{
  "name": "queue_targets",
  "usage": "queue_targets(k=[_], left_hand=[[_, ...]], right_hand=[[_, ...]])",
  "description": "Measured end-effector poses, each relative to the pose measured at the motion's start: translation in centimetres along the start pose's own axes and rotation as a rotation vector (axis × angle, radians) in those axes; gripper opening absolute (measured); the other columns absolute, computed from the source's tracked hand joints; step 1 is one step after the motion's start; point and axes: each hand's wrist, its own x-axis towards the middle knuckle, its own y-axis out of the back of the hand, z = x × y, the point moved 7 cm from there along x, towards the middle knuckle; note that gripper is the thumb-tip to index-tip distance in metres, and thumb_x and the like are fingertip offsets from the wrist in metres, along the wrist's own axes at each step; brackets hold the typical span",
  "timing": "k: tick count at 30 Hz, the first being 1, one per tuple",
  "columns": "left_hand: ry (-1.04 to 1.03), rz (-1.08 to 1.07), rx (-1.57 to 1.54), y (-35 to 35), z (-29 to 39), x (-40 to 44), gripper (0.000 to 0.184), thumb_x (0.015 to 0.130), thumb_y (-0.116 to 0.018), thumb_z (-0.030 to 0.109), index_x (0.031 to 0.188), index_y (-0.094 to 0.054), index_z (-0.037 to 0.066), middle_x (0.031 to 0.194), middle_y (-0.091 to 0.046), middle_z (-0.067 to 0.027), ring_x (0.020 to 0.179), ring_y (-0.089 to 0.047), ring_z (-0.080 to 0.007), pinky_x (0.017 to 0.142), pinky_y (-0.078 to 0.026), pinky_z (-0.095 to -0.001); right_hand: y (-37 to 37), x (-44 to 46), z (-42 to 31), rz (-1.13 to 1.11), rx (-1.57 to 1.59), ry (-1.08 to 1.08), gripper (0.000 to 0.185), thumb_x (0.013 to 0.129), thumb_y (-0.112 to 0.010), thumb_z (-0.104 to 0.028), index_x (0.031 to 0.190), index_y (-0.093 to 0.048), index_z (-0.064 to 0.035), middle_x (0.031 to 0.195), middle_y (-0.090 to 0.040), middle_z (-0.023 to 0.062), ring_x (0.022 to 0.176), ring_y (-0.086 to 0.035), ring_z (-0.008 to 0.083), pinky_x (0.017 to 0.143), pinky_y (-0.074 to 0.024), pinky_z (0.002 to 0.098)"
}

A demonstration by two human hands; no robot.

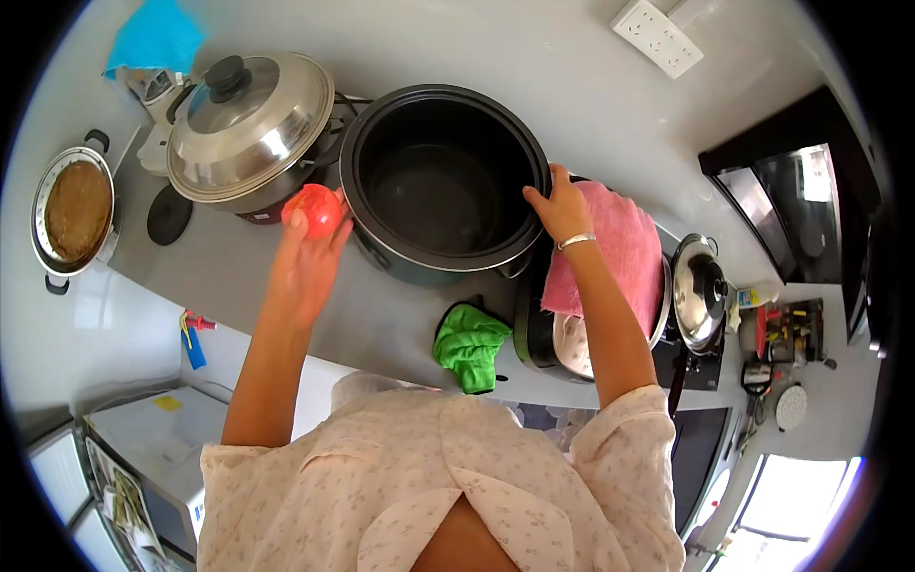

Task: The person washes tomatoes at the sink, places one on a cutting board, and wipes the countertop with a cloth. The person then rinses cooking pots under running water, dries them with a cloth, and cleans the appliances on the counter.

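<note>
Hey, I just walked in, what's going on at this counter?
A person's left hand holds a red round object beside an uncovered dark pot, while the right hand grips its rim. A lidded steel pot stands to the left, a pink cloth drapes to the right, and a green cloth lies on the counter nearer the body.

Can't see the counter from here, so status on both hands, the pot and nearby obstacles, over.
Left hand: holding red round object. Right hand: gripping rim of black pot. Pot uncovered. Green cloth close in front.
</note>
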Motion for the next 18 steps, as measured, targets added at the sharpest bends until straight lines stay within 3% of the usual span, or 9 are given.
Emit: queue_targets(k=[3,5,6,8,9,11,15,17,18], left_hand=[[0.033,-0.008,-0.032,0.8,0.5,0.4,0.062,0.091,-0.054,0.050,0.129,-0.047,0.002,0.141,-0.042,-0.0181,0.137,-0.033,-0.0299,0.117,-0.019,-0.0423],[0.048,-0.032,-0.069,1.2,0.9,0.6,0.063,0.092,-0.055,0.047,0.134,-0.041,0.001,0.140,-0.044,-0.0163,0.136,-0.034,-0.0285,0.116,-0.019,-0.0419],[0.052,-0.062,-0.107,1.2,1.1,0.8,0.063,0.092,-0.054,0.047,0.134,-0.042,0.002,0.139,-0.044,-0.0170,0.136,-0.034,-0.0293,0.116,-0.019,-0.0423],[0.054,-0.108,-0.142,0.7,1.6,1.2,0.063,0.092,-0.054,0.048,0.133,-0.042,0.002,0.139,-0.045,-0.0177,0.136,-0.034,-0.0300,0.116,-0.019,-0.0427],[0.045,-0.113,-0.171,0.4,2.1,1.2,0.065,0.092,-0.054,0.050,0.133,-0.043,0.002,0.139,-0.044,-0.0183,0.137,-0.033,-0.0311,0.117,-0.019,-0.0431],[0.046,-0.127,-0.194,-0.5,2.9,0.8,0.066,0.091,-0.054,0.053,0.133,-0.044,0.002,0.139,-0.044,-0.0189,0.138,-0.031,-0.0321,0.117,-0.020,-0.0436],[-0.008,-0.207,-0.337,-4.1,5.1,0.1,0.075,0.087,-0.056,0.059,0.132,-0.046,0.000,0.144,-0.037,-0.0229,0.141,-0.023,-0.0346,0.117,-0.019,-0.0454],[-0.063,-0.186,-0.458,-5.3,6.1,-0.2,0.084,0.083,-0.060,0.062,0.134,-0.042,-0.003,0.150,-0.024,-0.0272,0.144,-0.016,-0.0367,0.118,-0.016,-0.0468],[-0.048,-0.199,-0.457,-6.2,6.4,-0.3,0.084,0.083,-0.060,0.062,0.134,-0.042,-0.003,0.150,-0.024,-0.0272,0.144,-0.016,-0.0367,0.118,-0.016,-0.0468]], right_hand=[[0.7,-0.3,-0.4,0.025,-0.060,-0.028,0.055,0.079,-0.067,-0.038,0.119,-0.054,-0.0025,0.089,-0.067,0.0236,0.084,-0.064,0.0406,0.077,-0.0507,0.0465],[1.3,0.0,-0.1,0.042,0.229,-0.011,0.057,0.078,-0.070,-0.028,0.123,-0.051,0.0004,0.088,-0.068,0.0200,0.080,-0.067,0.0313,0.074,-0.0523,0.0394],[1.0,0.3,0.3,0.052,0.228,-0.019,0.057,0.078,-0.070,-0.028,0.123,-0.051,0.0004,0.088,-0.068,0.0200,0.080,-0.067,0.0313,0.074,-0.0523,0.0394],[0.5,1.0,1.2,0.132,0.758,0.003,0.058,0.077,-0.070,-0.012,0.128,-0.046,0.0056,0.086,-0.068,0.0141,0.075,-0.065,0.0190,0.069,-0.0520,0.0304],[1.2,0.9,0.7,0.144,0.759,0.001,0.058,0.077,-0.070,-0.012,0.128,-0.046,0.0056,0.086,-0.068,0.0141,0.075,-0.065,0.0190,0.069,-0.0520,0.0304],[3.0,0.0,-0.7,0.118,1.037,-0.057,0.051,0.080,-0.064,0.001,0.128,-0.047,0.0086,0.093,-0.067,0.0105,0.080,-0.064,0.0149,0.072,-0.0521,0.0259],[7.1,-1.8,-1.2,0.210,1.211,0.025,0.052,0.081,-0.061,0.002,0.130,-0.046,0.0073,0.101,-0.066,0.0120,0.084,-0.064,0.0158,0.076,-0.0520,0.0260],[9.0,-3.3,-1.1,0.264,1.289,0.048,0.054,0.081,-0.061,0.003,0.132,-0.043,0.0081,0.099,-0.066,0.0115,0.082,-0.064,0.0144,0.075,-0.0516,0.0254],[10.2,-4.4,-1.2,0.302,1.366,0.076,0.056,0.081,-0.061,0.004,0.134,-0.041,0.0090,0.097,-0.067,0.0110,0.080,-0.063,0.0129,0.074,-0.0511,0.0247]])
